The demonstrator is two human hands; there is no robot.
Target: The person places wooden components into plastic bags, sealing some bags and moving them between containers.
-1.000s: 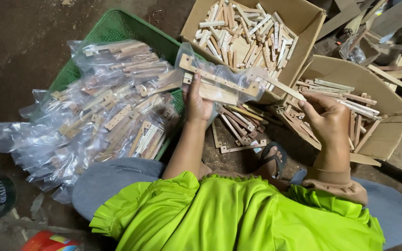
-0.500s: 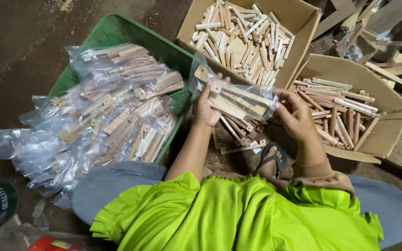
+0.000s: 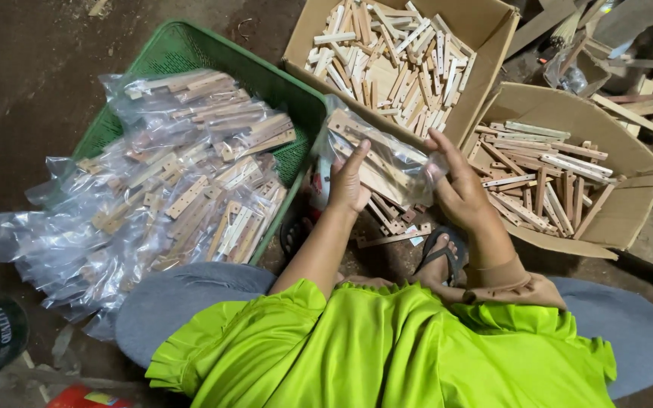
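Both my hands hold one clear plastic bag of wooden sticks in front of me. My left hand grips the bag's left end, thumb on top. My right hand grips its right end, where the plastic is bunched. The bag hangs between a green plastic basket on the left and two cardboard boxes on the right. The basket is heaped with several filled clear bags of wooden pieces.
A far cardboard box holds pale short wooden sticks. A nearer box at right holds longer, darker sticks. Loose sticks lie on the dirt floor by my sandalled foot. Scrap wood lies at top right.
My right hand left the right-hand box and came to the bag. The bag moved down and toward me, and both hands now hold it.
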